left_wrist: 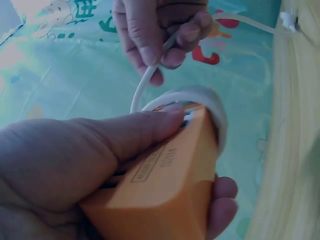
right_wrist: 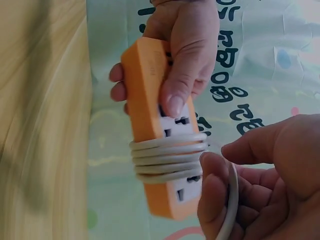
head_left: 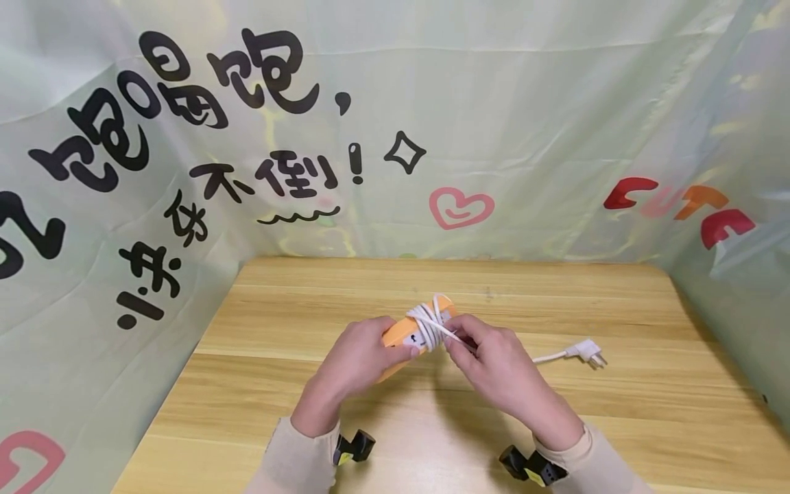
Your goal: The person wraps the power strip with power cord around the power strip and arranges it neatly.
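Observation:
An orange power strip [right_wrist: 145, 80] with a white socket face is held above the wooden table. My left hand [head_left: 361, 357] grips one end of it, thumb over the socket face and fingers round the far side. Several turns of white cord [right_wrist: 167, 161] wrap the strip's other half. Close beside those turns, my right hand [head_left: 494, 357] holds the loose run of cord [left_wrist: 145, 85] between thumb and fingers. From that hand the cord trails right to a white plug [head_left: 583, 350] with metal prongs, low over the tabletop.
The wooden table [head_left: 278, 302] is enclosed at the back and sides by a pale green printed cloth [head_left: 543, 123]. Black wrist cameras [head_left: 354, 447] are strapped at both beige sleeves [head_left: 296, 456], near the table's front.

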Demonstrator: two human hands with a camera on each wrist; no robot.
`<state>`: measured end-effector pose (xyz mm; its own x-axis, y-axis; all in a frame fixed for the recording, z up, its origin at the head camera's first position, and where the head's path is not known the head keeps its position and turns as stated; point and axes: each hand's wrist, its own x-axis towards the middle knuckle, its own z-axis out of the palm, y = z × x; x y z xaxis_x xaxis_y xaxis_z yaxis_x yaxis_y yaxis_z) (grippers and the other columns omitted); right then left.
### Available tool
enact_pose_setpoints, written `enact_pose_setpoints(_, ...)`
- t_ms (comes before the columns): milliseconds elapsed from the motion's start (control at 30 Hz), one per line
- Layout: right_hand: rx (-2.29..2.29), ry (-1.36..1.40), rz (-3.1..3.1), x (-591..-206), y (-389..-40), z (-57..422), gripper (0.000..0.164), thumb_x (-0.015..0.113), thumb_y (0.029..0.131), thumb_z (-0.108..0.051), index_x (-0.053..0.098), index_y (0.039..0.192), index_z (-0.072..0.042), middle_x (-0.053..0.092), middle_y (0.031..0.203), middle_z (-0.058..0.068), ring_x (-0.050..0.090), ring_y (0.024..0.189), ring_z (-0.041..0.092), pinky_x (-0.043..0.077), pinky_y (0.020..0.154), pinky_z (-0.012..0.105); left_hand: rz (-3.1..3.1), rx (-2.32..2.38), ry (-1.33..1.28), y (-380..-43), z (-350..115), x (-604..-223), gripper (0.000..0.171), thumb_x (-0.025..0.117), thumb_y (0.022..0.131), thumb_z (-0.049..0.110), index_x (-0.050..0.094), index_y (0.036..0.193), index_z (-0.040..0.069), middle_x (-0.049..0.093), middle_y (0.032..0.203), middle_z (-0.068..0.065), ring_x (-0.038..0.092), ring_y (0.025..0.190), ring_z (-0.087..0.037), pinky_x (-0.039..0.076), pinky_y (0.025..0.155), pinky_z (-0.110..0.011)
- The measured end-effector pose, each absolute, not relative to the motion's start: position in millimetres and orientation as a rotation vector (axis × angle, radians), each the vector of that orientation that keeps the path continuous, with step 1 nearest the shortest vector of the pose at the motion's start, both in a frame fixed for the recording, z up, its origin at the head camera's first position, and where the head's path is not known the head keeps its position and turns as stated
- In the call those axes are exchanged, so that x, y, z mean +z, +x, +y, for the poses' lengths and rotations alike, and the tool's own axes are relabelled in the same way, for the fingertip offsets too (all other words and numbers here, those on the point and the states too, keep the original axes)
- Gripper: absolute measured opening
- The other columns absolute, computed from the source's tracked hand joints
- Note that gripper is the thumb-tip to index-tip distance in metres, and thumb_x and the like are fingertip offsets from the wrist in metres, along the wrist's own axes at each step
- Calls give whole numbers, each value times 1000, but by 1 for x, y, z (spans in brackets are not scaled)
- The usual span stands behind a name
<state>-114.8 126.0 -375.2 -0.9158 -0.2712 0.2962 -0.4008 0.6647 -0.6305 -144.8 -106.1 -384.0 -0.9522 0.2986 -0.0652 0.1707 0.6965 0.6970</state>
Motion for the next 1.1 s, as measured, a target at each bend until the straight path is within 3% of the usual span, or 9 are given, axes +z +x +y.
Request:
enact_pose_setpoints(100, 1052, 497, -2728, -375, -116, 127, 3, 69, 102, -17, 72, 103, -17, 62, 75, -12, 49, 61, 2, 45, 59, 25, 2759, 1135, 311, -147, -109, -382, 33, 79, 92, 45, 70, 103, 15, 65, 78, 2, 57, 66, -17, 48, 58, -32)
enact_pose_setpoints(200, 1049, 481, -2751, -376, -119, 128, 9, 66, 105, -19, 70, 98, -18, 56, 70, -11, 45, 56, 3, 41, 54, 25, 2786, 1187, 230, -149, -112, -380, 34, 79, 93, 45, 71, 105, 14, 65, 80, 0, 58, 66, -19, 47, 59, -33)
enact_pose_setpoints(467, 1103, 579, -2643, -382, -122, 129, 17, 59, 108, -8, 75, 109, -12, 73, 89, -8, 67, 78, 5, 57, 69, 28, 2765, 1358, 114, -154, -116, -377, 38, 79, 93, 46, 73, 113, 15, 67, 84, -2, 60, 69, -20, 49, 60, -33)
enact_pose_setpoints(733, 1123, 668, -2571, -385, -121, 129, 15, 67, 102, -5, 77, 110, -13, 72, 88, -10, 55, 71, -1, 49, 61, 23, 2693, 1486, 94, -155, -117, -376, 35, 81, 92, 43, 75, 113, 16, 69, 84, -3, 63, 69, -19, 52, 61, -34)
enact_pose_setpoints(1100, 1164, 701, -2585, -384, -120, 128, 14, 69, 101, -6, 78, 106, -15, 69, 82, -14, 57, 69, -3, 48, 57, 23, 2576, 1600, 126, -153, -117, -377, 33, 81, 92, 44, 76, 109, 16, 68, 81, -4, 63, 66, -19, 52, 60, -34)
